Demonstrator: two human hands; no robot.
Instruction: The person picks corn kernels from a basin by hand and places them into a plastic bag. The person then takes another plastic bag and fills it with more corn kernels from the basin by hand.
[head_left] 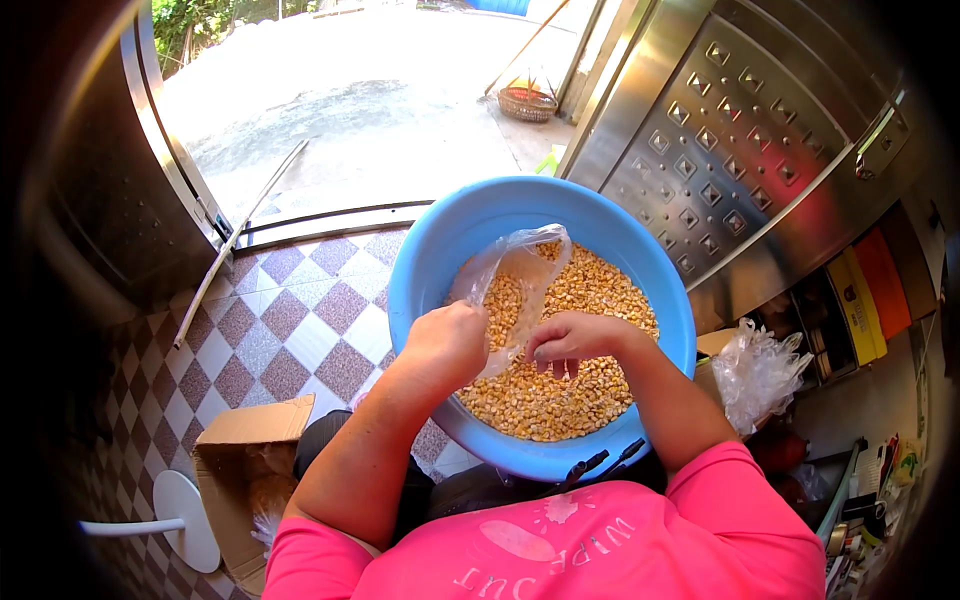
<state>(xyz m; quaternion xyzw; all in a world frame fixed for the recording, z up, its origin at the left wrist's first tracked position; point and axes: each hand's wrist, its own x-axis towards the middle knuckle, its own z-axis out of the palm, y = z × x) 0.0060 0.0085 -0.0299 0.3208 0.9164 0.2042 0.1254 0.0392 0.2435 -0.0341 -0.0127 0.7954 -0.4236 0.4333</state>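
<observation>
A large blue basin (415, 250) holds a heap of yellow corn kernels (540, 405) in front of my body. My left hand (450, 342) is closed on the edge of a clear plastic bag (515, 255), whose mouth gapes over the basin. Some kernels show in or through the thin plastic. Just right of the bag, my right hand (575, 342) hangs over the corn with its fingers curled downward; whether it holds anything is hidden.
An open cardboard box (225, 480) and a white round base (187, 520) stand at lower left. Clear plastic bags (760, 370) are bunched at right. A pale stick (235, 235) leans by the doorway; a wicker basket (527, 104) sits outside.
</observation>
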